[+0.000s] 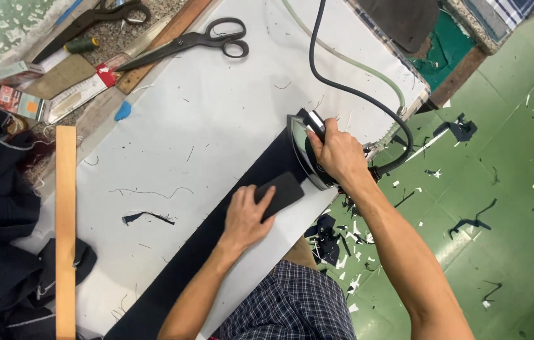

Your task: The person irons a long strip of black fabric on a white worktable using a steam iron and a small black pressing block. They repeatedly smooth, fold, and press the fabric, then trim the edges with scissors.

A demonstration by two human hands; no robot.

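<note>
Here, in the head view, the right hand (336, 154) is gripping the handle of a steam iron (308, 157), with its fingers wrapping fully round the handle. The iron is sitting on a long dark fabric strip (216, 239) near the right edge of the tabletop (216, 113), its pointed nose facing the far end. A black power cord (317, 63) and a pale green hose (342, 60) are running from the iron's rear across the far right corner of the tabletop.

The left hand (245, 217) is lying palm down on the strip, just beside the iron on its near side. Its fingers are pressing together flat on a small dark rectangular fabric piece (283, 192), which is touching the side of the iron's soleplate. The strip's long axis is running diagonally, from the near edge of the tabletop toward the far right edge, passing under the left hand and then under the iron. The iron therefore lies further along that axis than the left fingers, and the right hand is the nearer one to it.

Elsewhere, black scissors (198, 41) are lying toward the far left corner, a wooden ruler (65, 233) is lying along the left edge, and a blue chalk piece (123, 111) is resting near the ruler's far end. Fabric scraps are littering the green floor (519, 189).
</note>
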